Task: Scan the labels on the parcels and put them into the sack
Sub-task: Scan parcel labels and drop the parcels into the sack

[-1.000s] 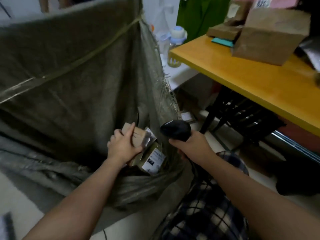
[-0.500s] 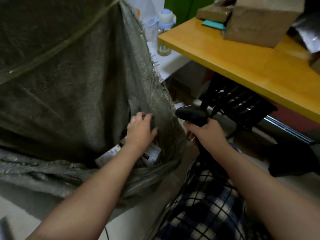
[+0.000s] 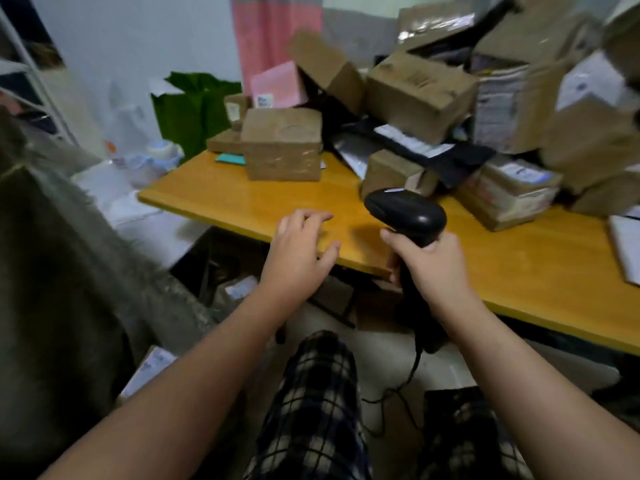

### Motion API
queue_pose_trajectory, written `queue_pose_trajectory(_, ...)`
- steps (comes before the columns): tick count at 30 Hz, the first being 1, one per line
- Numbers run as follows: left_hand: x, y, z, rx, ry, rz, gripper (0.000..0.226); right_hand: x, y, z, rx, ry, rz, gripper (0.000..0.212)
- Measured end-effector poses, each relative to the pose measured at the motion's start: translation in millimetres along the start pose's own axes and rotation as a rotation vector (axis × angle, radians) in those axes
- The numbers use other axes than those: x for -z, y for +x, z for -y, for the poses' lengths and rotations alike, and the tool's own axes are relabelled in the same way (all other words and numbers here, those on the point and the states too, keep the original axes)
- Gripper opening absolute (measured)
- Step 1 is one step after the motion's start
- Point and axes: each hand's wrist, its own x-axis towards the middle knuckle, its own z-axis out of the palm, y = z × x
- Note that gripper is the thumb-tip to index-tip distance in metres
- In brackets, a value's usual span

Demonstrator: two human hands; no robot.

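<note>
Tabletop (image 3: 221, 199) parcels (image 3: 282, 147) lie beyond the empty left hand (image 3: 298, 251).

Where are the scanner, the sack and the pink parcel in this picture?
scanner (image 3: 405, 213), head view, on the top of its black head.
sack (image 3: 52, 271), head view, on its grey woven wall at the left.
pink parcel (image 3: 280, 81), head view, on its pink face above the label.

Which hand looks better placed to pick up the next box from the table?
Left. The left hand is empty, fingers relaxed, over the edge of the yellow wooden table, near the brown cardboard boxes. The right hand grips the black handheld scanner.
</note>
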Motion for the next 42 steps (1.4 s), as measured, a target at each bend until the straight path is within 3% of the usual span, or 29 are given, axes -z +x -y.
queue_pose_trajectory(8,-33.7,104.4,-68.7,-0.065,-0.037,0.016,0.056,74.7,48.5,24.3,0.023,0.059,-0.15,0.015)
queue_pose_trajectory(14,-29.5,212.3,-89.5,-0.026,-0.126,-0.038,0.064,97.2,135.3,64.4,-0.032,0.337,-0.194,0.017)
queue_pose_trajectory(19,-21.1,296.8,-79.0,0.033,0.117,-0.046,0.065,91.6,192.6,72.6,-0.097,0.372,-0.203,0.02)
queue_pose_trajectory(23,-23.6,322.4,-74.6,0.111,0.133,0.007,0.053,82.4,205.5,67.8,-0.119,0.369,-0.247,0.009)
queue_pose_trajectory(25,-24.0,322.0,-74.7,0.094,0.038,-0.044,0.051,82.5,201.4,63.3,-0.101,0.419,-0.248,0.007)
queue_pose_trajectory(28,-20.6,294.4,-71.5,0.094,-0.404,-0.121,0.048,88.1,187.1,58.4,-0.037,0.582,-0.268,0.018)
queue_pose_trajectory(30,-17.7,265.8,-71.3,0.168,-0.682,-0.162,0.039,92.7,175.6,56.0,-0.031,0.644,-0.306,0.025)
queue_pose_trajectory(32,-14.0,241.9,-71.2,0.255,-0.873,-0.185,0.044,94.6,163.1,54.7,-0.004,0.644,-0.301,0.025)
queue_pose_trajectory(34,-10.6,223.1,-70.9,0.278,-0.939,-0.18,0.042,96.1,150.5,56.0,0.047,0.583,-0.306,0.027)
queue_pose_trajectory(37,-8.9,194.6,-70.7,0.202,-1.062,-0.099,0.015,101.0,134.3,60.4,0.1,0.466,-0.284,0.035)
queue_pose_trajectory(40,-4.8,175.5,-64.8,0.234,-1.107,-0.14,0.028,104.1,119.2,60.4,0.106,0.417,-0.238,0.034)
queue_pose_trajectory(42,1.7,167.1,-64.1,0.295,-1.152,-0.174,0.015,104.5,106.8,61.1,0.112,0.459,-0.236,0.029)
